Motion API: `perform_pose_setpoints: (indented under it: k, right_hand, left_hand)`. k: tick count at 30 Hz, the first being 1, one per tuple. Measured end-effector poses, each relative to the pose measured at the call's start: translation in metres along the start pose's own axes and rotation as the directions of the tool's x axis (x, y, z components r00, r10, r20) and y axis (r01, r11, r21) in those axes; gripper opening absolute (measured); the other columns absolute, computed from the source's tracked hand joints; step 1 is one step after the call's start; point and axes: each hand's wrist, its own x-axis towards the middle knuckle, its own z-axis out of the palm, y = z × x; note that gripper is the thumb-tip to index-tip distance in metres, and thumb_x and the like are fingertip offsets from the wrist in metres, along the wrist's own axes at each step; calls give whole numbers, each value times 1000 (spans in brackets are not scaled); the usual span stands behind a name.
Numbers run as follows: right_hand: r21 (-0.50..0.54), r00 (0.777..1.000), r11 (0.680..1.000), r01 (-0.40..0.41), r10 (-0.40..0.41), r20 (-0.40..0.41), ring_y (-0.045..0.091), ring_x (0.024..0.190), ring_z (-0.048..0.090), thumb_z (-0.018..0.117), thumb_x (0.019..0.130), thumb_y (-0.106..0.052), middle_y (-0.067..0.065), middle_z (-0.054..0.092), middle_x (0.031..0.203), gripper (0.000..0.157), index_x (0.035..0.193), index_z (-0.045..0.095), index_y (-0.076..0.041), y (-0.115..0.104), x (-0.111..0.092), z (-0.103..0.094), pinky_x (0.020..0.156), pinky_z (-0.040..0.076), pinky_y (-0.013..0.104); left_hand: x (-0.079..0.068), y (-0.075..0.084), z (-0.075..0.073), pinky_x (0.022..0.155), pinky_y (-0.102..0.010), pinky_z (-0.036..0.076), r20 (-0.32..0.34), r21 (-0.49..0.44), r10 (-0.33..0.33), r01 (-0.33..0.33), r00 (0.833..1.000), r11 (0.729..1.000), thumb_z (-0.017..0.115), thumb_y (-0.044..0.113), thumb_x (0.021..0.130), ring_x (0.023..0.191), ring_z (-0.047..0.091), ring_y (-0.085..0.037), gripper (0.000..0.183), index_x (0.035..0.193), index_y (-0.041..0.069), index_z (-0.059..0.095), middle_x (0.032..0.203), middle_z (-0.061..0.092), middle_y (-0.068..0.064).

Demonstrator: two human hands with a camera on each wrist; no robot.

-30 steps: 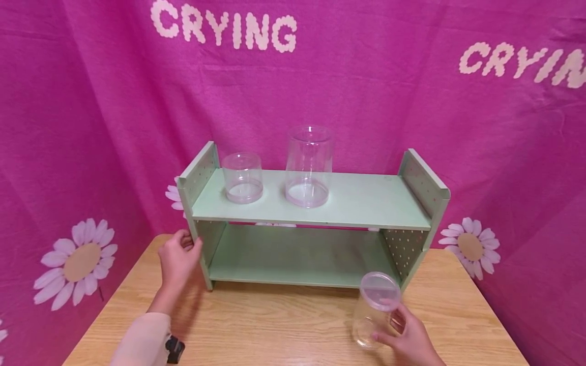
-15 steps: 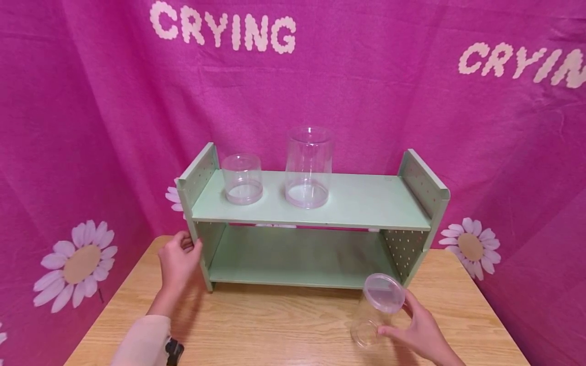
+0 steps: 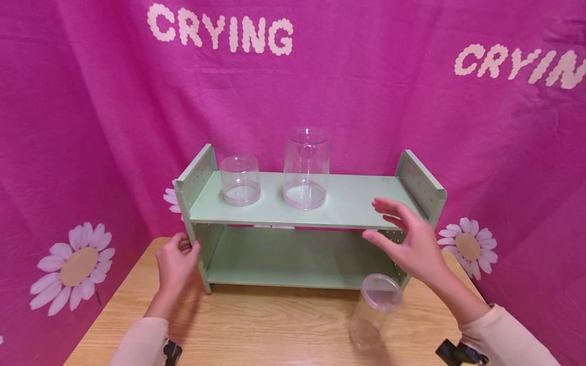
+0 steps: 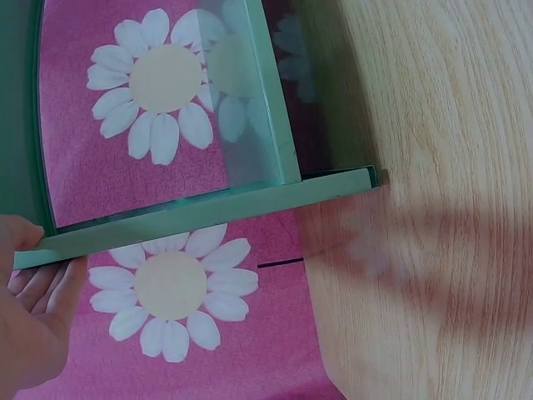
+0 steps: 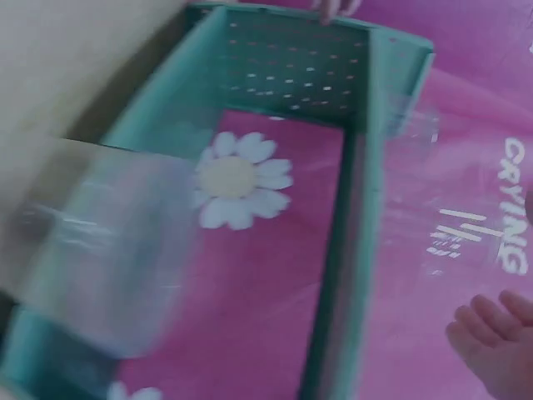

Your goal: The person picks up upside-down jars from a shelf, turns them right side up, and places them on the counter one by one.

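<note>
In the head view, my left hand [image 3: 176, 262] grips the left side panel of a pale green two-tier shelf [image 3: 357, 203]. The left wrist view shows the thumb on one face of that panel [image 4: 208, 204] and the fingers on the other. My right hand [image 3: 414, 246] is raised in front of the shelf's right end, fingers spread and holding nothing. Below it, a clear plastic jar [image 3: 373, 315] with a lid stands on the table. On the top tier are a short clear jar [image 3: 241, 183] and a taller one [image 3: 305, 170]. The right wrist view is blurred.
The shelf stands on a light wooden table [image 3: 274, 325]. A pink curtain [image 3: 366, 101] with daisies and lettering hangs close behind and at both sides. The shelf's raised side panels, including the right one [image 3: 421, 178], bound the top tier.
My right hand has let go of the lidded jar and moved up towards the top tier. The jar stays on the table. My left hand keeps its grip on the shelf.
</note>
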Motion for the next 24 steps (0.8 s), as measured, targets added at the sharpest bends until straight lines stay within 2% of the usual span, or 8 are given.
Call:
perform_pose_setpoints:
  k: [3,6,11,14,24]
  right_hand:
    - [15,995,996,-88,87,43,10,114,62,77,80,-16,13,65,124,54,128,56,-5,-10,30,3,98,50,18]
    - [53,976,978,-202,196,96,26,116,63,74,84,-23,13,63,126,52,129,55,-6,-16,57,9,99,52,34]
    - [103,931,933,-344,324,171,31,123,59,72,85,-30,14,57,135,60,135,48,-6,-26,90,18,102,52,40]
    - [84,919,927,-366,346,189,30,129,54,72,85,-33,13,52,142,68,140,43,-6,-30,105,25,105,49,41]
    - [-37,915,930,-365,366,171,28,138,43,77,78,-43,13,42,151,93,148,30,-5,-37,134,52,114,40,41]
  left_hand:
    - [0,0,0,79,-48,58,0,-3,4,-4,1000,1000,65,6,85,87,71,-41,22,98,-12,65,95,70,-31]
    - [0,0,0,80,-48,58,-1,-9,3,-3,1000,1000,65,6,85,87,71,-41,22,98,-12,65,95,70,-31]
    - [0,-1,0,79,-48,58,-8,-16,4,-4,1000,1000,64,7,85,87,71,-41,22,97,-12,65,94,70,-31]
    - [1,-2,0,78,-48,58,-15,-19,12,-12,1000,1000,65,7,85,86,72,-40,22,96,-12,65,93,70,-31]
    - [1,-2,1,78,-48,58,-2,-27,8,-8,1000,1000,65,6,84,86,71,-41,22,97,-12,65,94,70,-32]
